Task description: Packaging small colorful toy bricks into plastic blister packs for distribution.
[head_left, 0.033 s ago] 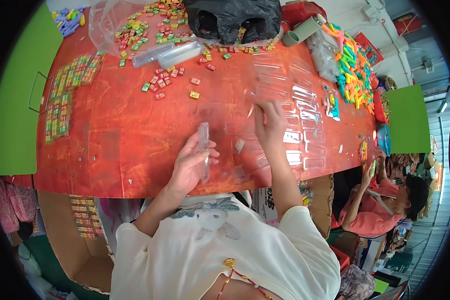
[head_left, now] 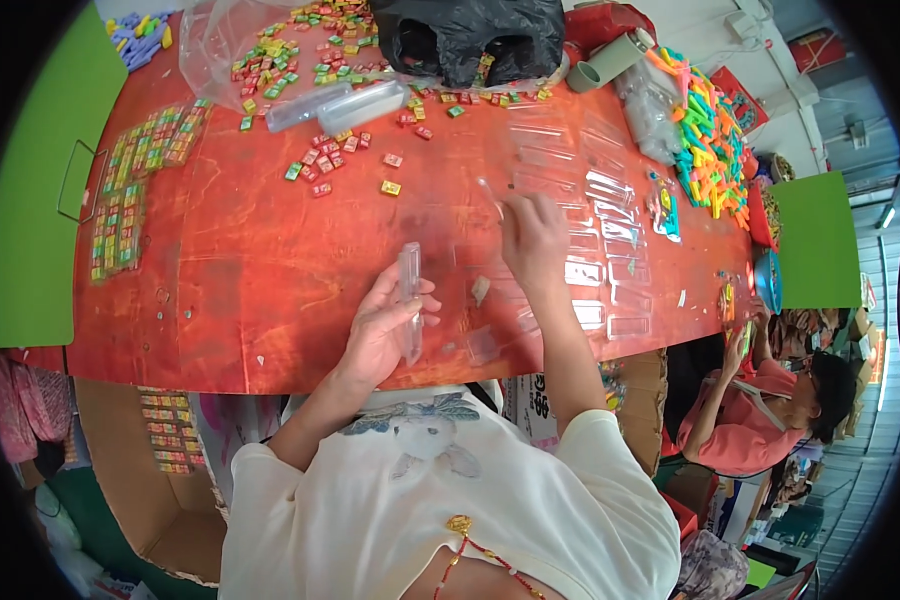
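My left hand is closed round a narrow stack of clear plastic trays, held upright near the table's front edge. To its right, my right hand is above the table with its fingers pinched together. A thin clear piece of plastic shows at its fingertips, faint and hard to make out. Beside and beyond that hand, flat clear trays lie in rows on the red table. A small whitish scrap lies between my hands.
Small red, yellow and green blocks lie scattered ahead, with filled packs at the left. A black plastic bag stands at the back. Colourful plastic pieces are heaped at the far right. A co-worker sits at the right.
My right hand has shifted slightly left and up, and the clear piece at its fingertips has shifted too. My left hand stays almost in place with the stack.
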Demonstrator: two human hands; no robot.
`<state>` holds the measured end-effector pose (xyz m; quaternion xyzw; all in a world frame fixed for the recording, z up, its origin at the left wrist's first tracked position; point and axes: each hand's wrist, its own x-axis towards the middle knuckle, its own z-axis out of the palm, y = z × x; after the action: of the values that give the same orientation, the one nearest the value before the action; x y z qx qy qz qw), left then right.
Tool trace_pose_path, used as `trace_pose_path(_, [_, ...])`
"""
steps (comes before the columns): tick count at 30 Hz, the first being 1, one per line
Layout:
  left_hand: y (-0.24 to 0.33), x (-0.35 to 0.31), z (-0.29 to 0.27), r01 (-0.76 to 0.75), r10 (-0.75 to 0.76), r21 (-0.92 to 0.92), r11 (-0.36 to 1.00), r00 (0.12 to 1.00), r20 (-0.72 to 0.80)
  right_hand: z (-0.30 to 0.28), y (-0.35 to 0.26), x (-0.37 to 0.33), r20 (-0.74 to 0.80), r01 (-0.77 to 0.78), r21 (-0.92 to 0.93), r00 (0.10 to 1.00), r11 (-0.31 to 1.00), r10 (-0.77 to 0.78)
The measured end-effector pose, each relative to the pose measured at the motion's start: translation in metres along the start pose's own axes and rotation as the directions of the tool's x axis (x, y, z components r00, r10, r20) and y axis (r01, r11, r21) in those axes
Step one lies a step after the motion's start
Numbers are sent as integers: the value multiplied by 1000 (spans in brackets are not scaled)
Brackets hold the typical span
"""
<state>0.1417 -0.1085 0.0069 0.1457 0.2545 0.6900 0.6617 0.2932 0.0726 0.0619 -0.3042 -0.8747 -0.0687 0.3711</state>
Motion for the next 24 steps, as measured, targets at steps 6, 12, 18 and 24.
trace_pose_path(6, [5, 0, 8, 22, -21, 72, 997, 1000, -18, 24, -2, -26, 400, 48, -144, 916, 988, 14])
trace_pose_path(12, [1, -1, 11, 11, -6, 137, 990, 1000, -30, -24, -71, -18, 791, -732, 545, 611, 409, 39])
trace_pose_path(18, [1, 2, 13, 25, -23, 175, 984, 1000, -14, -11, -63, -37, 823, -820, 558, 567, 128, 41])
trace_pose_path(24, [3, 10, 10, 27, -27, 10, 1000, 998, 60, -14, -59, -32, 834, -832, 552, 552, -52, 18])
